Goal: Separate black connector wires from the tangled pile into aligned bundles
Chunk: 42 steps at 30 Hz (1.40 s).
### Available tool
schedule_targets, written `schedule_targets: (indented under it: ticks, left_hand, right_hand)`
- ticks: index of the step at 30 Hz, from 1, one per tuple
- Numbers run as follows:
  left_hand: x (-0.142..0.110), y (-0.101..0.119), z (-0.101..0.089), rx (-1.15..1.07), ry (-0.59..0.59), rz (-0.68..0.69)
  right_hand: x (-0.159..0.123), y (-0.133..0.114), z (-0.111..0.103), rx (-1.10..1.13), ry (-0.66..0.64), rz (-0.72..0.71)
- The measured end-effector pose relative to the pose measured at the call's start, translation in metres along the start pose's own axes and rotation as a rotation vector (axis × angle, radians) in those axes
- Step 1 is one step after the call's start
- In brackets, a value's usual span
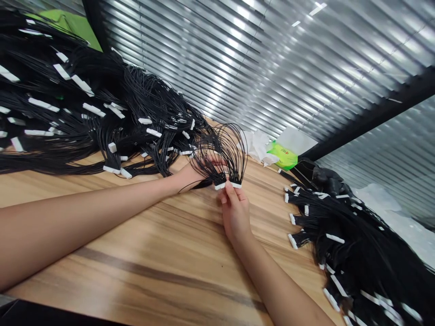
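Between the thumb and fingers of my right hand (237,213) is a white connector (235,184), its long edge facing me. Thin black wires (243,154) rise from it and loop back over my left hand. A second white strip (220,186) shows just left of my thumb; whether it is part of the same connector I cannot tell. My left hand (200,168) lies behind and among the looping wires, close to the connector. Those wires cover its fingers, so its grip is hidden.
A large heap of black wire harnesses (102,86) with white connectors spreads across the left of the wooden table (163,253). Another pile (360,240) lies at the right. Crumpled white paper (258,146) and a green packet (284,154) sit at the back, before a corrugated metal wall (217,59).
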<state>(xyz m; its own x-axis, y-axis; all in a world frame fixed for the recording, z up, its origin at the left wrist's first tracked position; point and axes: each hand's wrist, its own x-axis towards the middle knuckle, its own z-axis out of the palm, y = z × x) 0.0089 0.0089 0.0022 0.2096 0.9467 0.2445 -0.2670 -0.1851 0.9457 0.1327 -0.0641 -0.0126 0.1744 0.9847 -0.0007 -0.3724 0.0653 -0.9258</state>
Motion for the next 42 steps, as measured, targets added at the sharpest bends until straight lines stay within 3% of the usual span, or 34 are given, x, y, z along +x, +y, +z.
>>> schedule_targets:
  ticks: [4,9,14,22,32,42]
  left_hand:
    - [0.0,-0.004,-0.006,0.069,-0.155,0.038]
    - [-0.008,0.008,-0.009,0.312,-0.051,0.035]
    - [-0.015,0.015,-0.009,0.513,-0.066,0.133]
    - [-0.02,0.006,-0.011,0.486,-0.176,0.051]
    - [-0.016,0.012,-0.014,0.888,-0.114,0.405]
    - [-0.013,0.008,-0.017,0.989,-0.084,0.632]
  right_hand:
    - [0.006,-0.001,-0.003,-0.032,0.153,-0.074]
    - [0.01,-0.001,-0.006,-0.044,0.287,-0.134]
    - [0.011,0.0,-0.006,-0.031,0.302,-0.136]
    - [0.01,-0.001,-0.006,-0.053,0.3,-0.148]
    - [0.009,-0.002,-0.005,-0.054,0.3,-0.134]
    - [0.008,-0.001,-0.004,-0.037,0.302,-0.113]
